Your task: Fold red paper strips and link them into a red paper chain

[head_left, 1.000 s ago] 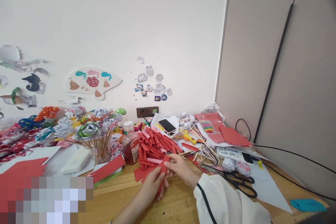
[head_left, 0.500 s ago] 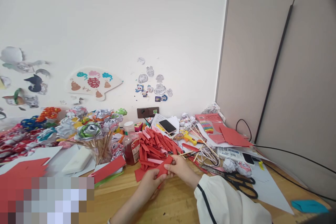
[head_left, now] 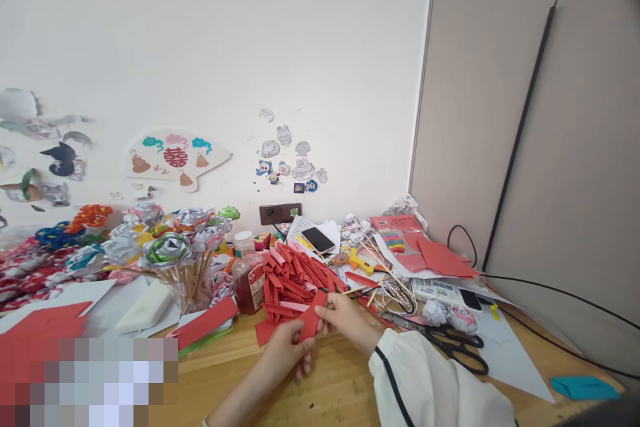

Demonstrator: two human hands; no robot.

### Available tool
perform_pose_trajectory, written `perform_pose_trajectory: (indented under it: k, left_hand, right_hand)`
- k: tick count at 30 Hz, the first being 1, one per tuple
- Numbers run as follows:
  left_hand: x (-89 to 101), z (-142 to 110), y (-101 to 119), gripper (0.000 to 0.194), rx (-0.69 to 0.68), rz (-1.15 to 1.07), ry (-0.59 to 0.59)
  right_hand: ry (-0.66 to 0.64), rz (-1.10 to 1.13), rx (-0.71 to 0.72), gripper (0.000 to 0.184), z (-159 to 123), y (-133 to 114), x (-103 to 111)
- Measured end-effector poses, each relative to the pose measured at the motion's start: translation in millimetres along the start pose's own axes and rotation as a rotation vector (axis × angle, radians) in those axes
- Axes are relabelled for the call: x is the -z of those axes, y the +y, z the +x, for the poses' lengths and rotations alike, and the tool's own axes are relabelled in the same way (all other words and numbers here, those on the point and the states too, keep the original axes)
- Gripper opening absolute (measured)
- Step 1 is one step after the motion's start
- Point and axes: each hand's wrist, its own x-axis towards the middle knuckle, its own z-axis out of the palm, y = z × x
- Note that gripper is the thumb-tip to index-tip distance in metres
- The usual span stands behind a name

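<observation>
Between my two hands is a strip of red paper (head_left: 313, 317), tilted up toward the right. My left hand (head_left: 287, 349) pinches its lower end, with the thumb along the near side. At the upper right end, the fingers of my right hand (head_left: 341, 317) grip the strip's edge. Just behind, a heap of folded red paper strips (head_left: 295, 275) lies on the table. Another flat piece of red paper (head_left: 264, 332) shows beside my left hand, partly under the heap.
A jar of red liquid (head_left: 247, 280) stands left of the heap, near a cup of wooden sticks (head_left: 194, 287). Behind lie a phone (head_left: 318, 240) and a yellow glue gun (head_left: 360, 261). Black scissors (head_left: 457, 345) rest right of my sleeve. Cables cross the right side.
The red strip has turned more upright between my hands and shows more of its length. My left fingers have shifted slightly down along it.
</observation>
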Motion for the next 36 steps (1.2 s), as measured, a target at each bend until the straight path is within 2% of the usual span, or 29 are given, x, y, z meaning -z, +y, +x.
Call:
perform_pose_trajectory:
  k: [5,12,17,22,26,29,36]
  left_hand:
    - [1.9,-1.1,1.8,0.025,-0.042,0.002,0.050]
    - [0.9,-1.1,1.7,0.026,-0.052,0.005,0.090]
    - [0.1,-1.4,1.8,0.028,-0.075,-0.032,0.046]
    - [-2.3,-4.4,7.0,0.035,-0.101,-0.148,-0.068]
    - [-3.9,-6.8,9.8,0.042,-0.062,-0.317,-0.087]
    - [-3.5,-4.4,7.3,0.040,-0.055,-0.374,-0.072]
    - [-1.5,5.0,1.4,0.036,-0.146,-0.229,0.055]
  right_hand:
    - [0.085,-0.010,0.035,0.036,-0.2,-4.4,3.3]
    - [0.242,-0.076,0.082,0.041,1.0,4.0,11.0]
    - [0.132,-0.083,0.091,0.040,1.0,3.8,10.0]
    - [0.115,-0.063,0.107,0.039,-2.0,-4.6,8.8]
    - [-0.014,-0.016,0.105,0.034,-7.4,-12.4,1.8]
    - [-0.040,0.027,0.118,0.032,-10.2,-16.5,-3.7]
    - [-0.056,0.123,0.053,0.035,-11.5,-17.3,-5.7]
